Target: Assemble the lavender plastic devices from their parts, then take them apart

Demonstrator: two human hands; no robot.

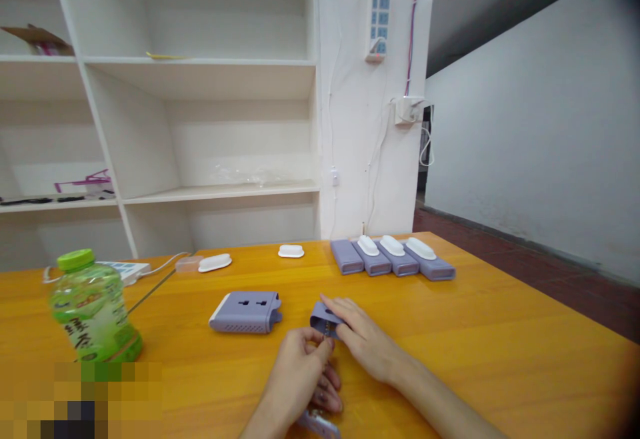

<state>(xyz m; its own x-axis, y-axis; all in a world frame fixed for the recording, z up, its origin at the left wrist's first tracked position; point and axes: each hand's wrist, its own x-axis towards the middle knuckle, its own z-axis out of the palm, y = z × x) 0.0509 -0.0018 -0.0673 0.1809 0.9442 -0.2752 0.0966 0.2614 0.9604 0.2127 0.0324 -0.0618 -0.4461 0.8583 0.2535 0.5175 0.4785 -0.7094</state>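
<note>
My right hand (367,339) grips a small hollow purple plastic housing (320,314), its open end turned toward my left hand. The thumb and index finger of my left hand (305,369) pinch together at that opening; something small and metallic shows there, too small to name. Below my left palm lies another purple plastic part (320,423) with metal bits on it, partly covered by the hand. Left of both hands rests a larger purple casing (245,312) with two keyhole slots and a white end.
Several purple cases (347,257) stand in a row at the back right, most with white oval caps (393,245) on top. A white cap (291,251) and another white cap (215,263) lie farther left. A green-capped bottle (95,312) and a power strip (127,270) are at the left.
</note>
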